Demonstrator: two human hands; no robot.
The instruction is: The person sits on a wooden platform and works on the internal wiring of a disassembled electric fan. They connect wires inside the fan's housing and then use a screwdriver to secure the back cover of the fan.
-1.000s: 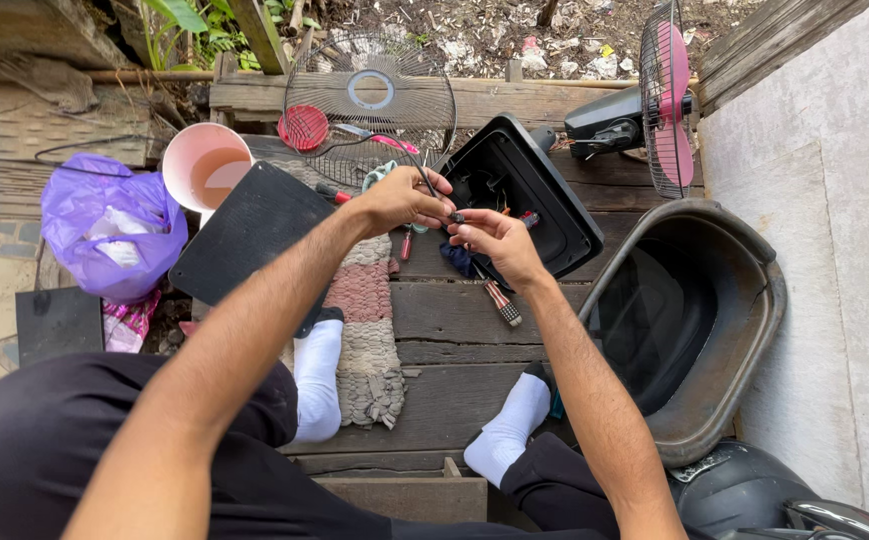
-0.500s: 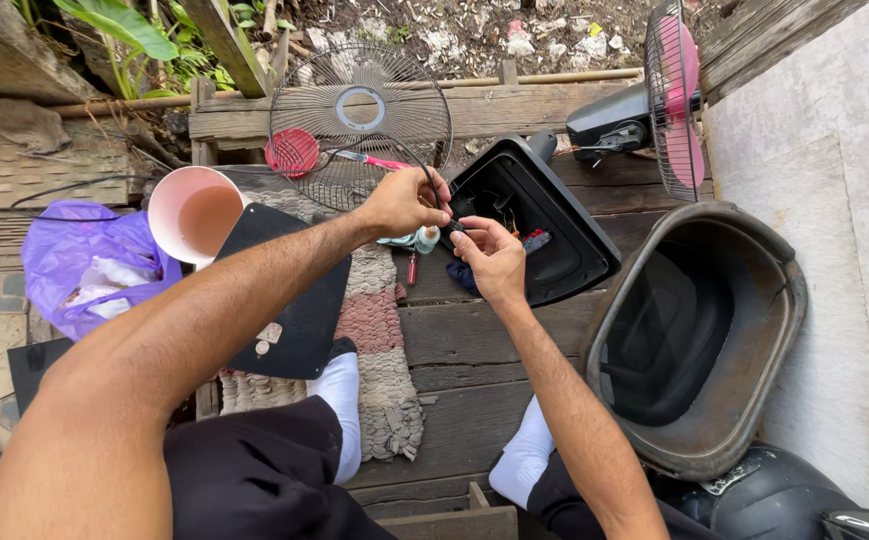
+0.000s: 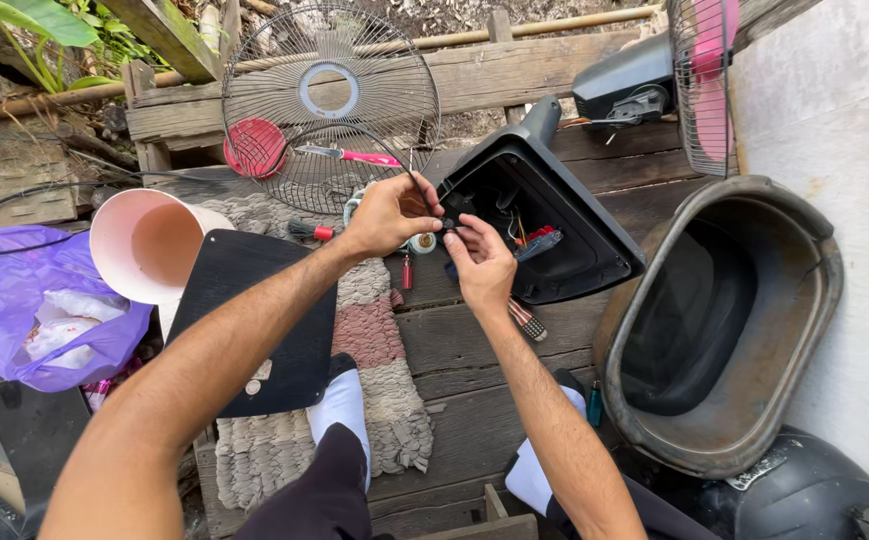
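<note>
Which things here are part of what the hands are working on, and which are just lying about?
In hand:
left hand and right hand, pinching a small dark part with a thin black wire
open black plastic housing with coloured wires

Lying about:
round wire fan grille
pink plastic bucket
purple plastic bag
woven rag rug

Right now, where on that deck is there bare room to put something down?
Bare planks lie between the woven mat and the big tub, below the open black housing. It is crowded around the hands: fan grille, pink bucket, black panel and small tools.
</note>
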